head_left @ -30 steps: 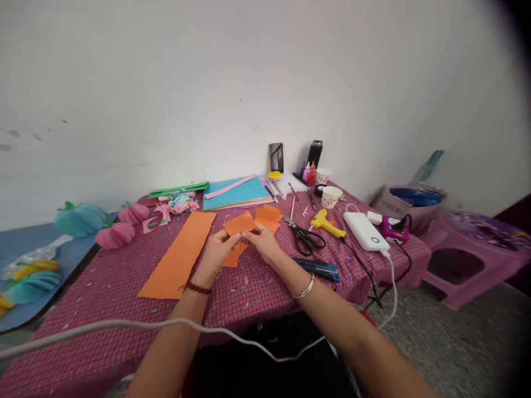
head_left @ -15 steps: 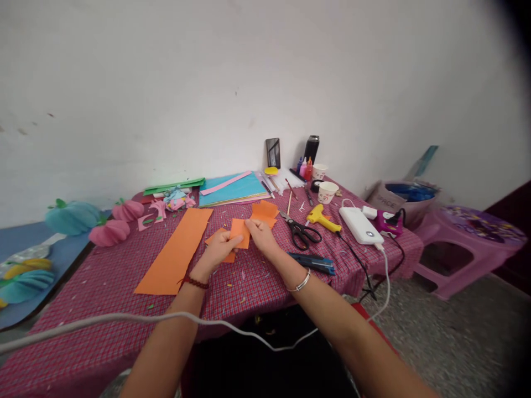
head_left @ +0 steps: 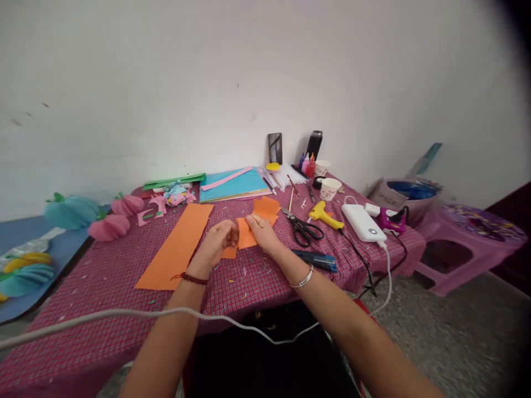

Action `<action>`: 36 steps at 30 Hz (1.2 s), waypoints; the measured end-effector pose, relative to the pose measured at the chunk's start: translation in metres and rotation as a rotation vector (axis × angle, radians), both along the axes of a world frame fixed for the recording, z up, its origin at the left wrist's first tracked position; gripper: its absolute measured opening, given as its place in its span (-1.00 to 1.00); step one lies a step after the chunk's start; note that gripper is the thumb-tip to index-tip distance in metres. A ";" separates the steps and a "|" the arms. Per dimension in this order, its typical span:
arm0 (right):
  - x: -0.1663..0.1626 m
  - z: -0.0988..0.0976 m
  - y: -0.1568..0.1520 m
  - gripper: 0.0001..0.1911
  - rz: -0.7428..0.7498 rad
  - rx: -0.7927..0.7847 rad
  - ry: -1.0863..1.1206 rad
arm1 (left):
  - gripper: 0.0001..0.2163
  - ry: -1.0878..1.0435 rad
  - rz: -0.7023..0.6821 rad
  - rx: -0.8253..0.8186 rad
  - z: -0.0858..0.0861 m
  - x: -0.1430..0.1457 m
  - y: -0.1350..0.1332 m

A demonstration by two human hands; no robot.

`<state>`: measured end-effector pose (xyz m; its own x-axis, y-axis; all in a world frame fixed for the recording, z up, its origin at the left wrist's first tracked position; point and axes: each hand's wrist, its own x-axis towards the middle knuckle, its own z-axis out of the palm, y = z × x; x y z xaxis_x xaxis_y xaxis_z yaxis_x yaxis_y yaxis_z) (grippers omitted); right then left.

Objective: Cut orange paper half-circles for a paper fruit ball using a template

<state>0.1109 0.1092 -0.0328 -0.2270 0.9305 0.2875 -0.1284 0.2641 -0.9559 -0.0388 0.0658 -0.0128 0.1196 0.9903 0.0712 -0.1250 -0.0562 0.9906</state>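
Tablecloth, red-checked fabric (head_left: 112, 276), fronts white wall (head_left: 207, 83); mid-frame, right hand (head_left: 263, 233) pinches orange paper square (head_left: 245, 237); left hand (head_left: 218, 241), fingers loosely curled, has released it.

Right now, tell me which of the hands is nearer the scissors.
Right. The right hand pinches the small orange paper just left of the scissors; the left hand is farther left, beside that paper.
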 end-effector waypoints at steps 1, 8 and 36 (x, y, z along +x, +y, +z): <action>0.001 0.001 -0.001 -0.58 0.012 -0.008 0.007 | -0.65 -0.018 0.006 -0.010 0.000 0.000 0.000; -0.001 0.003 -0.004 -0.52 0.147 -0.115 0.121 | -0.68 -0.041 0.029 -0.025 0.000 0.003 -0.002; -0.003 0.004 -0.003 -0.48 0.224 -0.268 0.270 | -0.76 0.065 -0.244 -0.148 0.002 -0.002 -0.007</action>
